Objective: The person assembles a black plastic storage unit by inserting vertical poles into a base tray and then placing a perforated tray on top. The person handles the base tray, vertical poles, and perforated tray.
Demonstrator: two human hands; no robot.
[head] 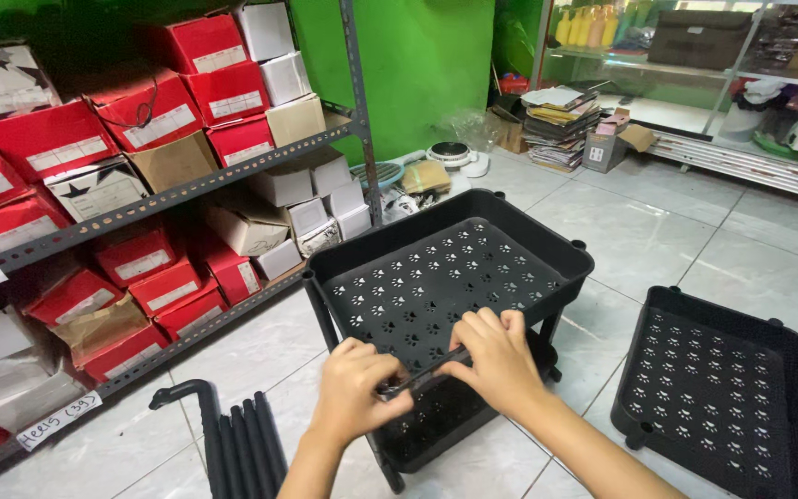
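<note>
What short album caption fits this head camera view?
Two hands, left hand and right hand, grip a black perforated tray cart beside shoe-box shelves.

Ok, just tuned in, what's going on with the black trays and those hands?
A person's left hand and right hand grip the near rim of a black perforated tray, the upper tier of a small cart with another tier beneath. A second, loose tray lies on the tiled floor to the right. Black poles lie at lower left, beside a shelf of shoeboxes.

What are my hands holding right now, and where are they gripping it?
Both hands, left hand and right hand, pinch the near rim of the black cart tray with their fingers.
</note>
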